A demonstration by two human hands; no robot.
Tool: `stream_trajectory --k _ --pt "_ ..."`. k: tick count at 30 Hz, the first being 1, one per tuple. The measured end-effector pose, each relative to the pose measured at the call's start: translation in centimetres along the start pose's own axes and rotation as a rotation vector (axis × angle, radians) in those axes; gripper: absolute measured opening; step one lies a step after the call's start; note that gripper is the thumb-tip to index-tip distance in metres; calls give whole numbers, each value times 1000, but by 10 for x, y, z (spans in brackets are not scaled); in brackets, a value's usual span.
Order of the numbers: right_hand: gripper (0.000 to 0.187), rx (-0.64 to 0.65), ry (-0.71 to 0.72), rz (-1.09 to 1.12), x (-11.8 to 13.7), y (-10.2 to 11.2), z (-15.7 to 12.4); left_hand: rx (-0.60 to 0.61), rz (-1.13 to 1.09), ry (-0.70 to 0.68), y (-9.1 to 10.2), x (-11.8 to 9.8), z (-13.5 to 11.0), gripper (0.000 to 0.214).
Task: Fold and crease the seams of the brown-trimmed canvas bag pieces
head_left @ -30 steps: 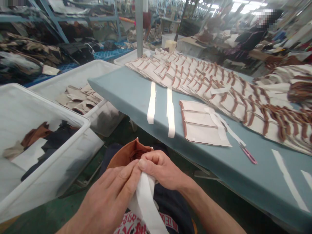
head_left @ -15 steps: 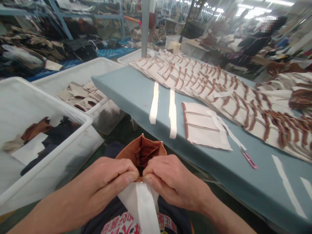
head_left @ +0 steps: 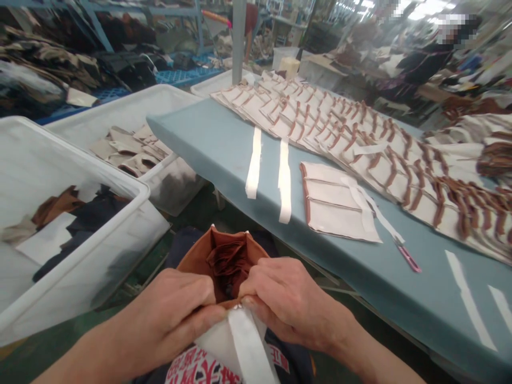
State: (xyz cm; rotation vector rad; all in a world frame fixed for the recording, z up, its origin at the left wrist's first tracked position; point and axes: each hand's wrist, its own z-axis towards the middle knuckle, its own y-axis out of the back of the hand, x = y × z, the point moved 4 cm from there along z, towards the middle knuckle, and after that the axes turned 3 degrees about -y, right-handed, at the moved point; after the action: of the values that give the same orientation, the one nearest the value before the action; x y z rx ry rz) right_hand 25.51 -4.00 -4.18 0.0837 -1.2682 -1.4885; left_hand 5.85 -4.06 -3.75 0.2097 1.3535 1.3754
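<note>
Close to my body I hold a sewn fabric bag piece (head_left: 196, 256), rust-brown inside and off-white outside, its mouth facing up. Bunched brown lining shows inside it. My left hand (head_left: 180, 309) pinches the near rim on the left, thumb pressed on the outside. Just right of the middle, my right hand (head_left: 280, 298) grips the same rim. Between the hands a white tape strip (head_left: 252, 346) hangs down the off-white outer side from the edge. Printed red lettering on dark cloth shows below.
A blue-grey table (head_left: 208, 138) bears overlapping off-white pieces with brown edges (head_left: 344, 128). Nearer lie a flat off-white panel (head_left: 336, 216), white strips (head_left: 285, 181) and a pink thread snipper (head_left: 410, 258). White bins (head_left: 136, 186) with fabric stand left. Someone is at the far right.
My left hand has slid left and down along the rim, apart from the right hand. The bag's mouth has shifted left and shows more lining.
</note>
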Motion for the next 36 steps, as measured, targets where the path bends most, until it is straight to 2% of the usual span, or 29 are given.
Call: stream_trajectory --k 4,8,13,15,18,22,25,28,30,32,36 --pt "45 -48 19 -7 1 0 6 33 -131 61 -4 0 7 49" --pt "46 -60 7 -11 0 1 9 0 -58 85 -7 -6 16 52" --pt "43 -22 5 13 -6 -4 5 -48 85 -66 -15 -9 4 47" --pt "43 -13 6 -28 -8 -9 2 -66 95 -68 -19 -5 -6 43" --pt "44 -13 17 -77 -9 -13 -1 -41 28 19 -20 3 -11 40" --pt "47 -42 49 -108 -6 -10 3 69 -202 154 -17 7 -1 36" --pt "49 -61 67 -71 0 -6 6 100 -292 245 -14 3 6 35" --pt "47 -81 91 -27 7 -2 6 125 -247 271 -15 -9 6 33" --pt "44 -109 104 5 9 -1 4 99 -195 212 -19 -21 4 31" --pt "44 -124 92 75 7 -1 -1 22 -177 130 -24 -32 1 32" --pt "47 -149 31 209 -12 -7 -7 -123 -225 68 -35 -44 -4 37"
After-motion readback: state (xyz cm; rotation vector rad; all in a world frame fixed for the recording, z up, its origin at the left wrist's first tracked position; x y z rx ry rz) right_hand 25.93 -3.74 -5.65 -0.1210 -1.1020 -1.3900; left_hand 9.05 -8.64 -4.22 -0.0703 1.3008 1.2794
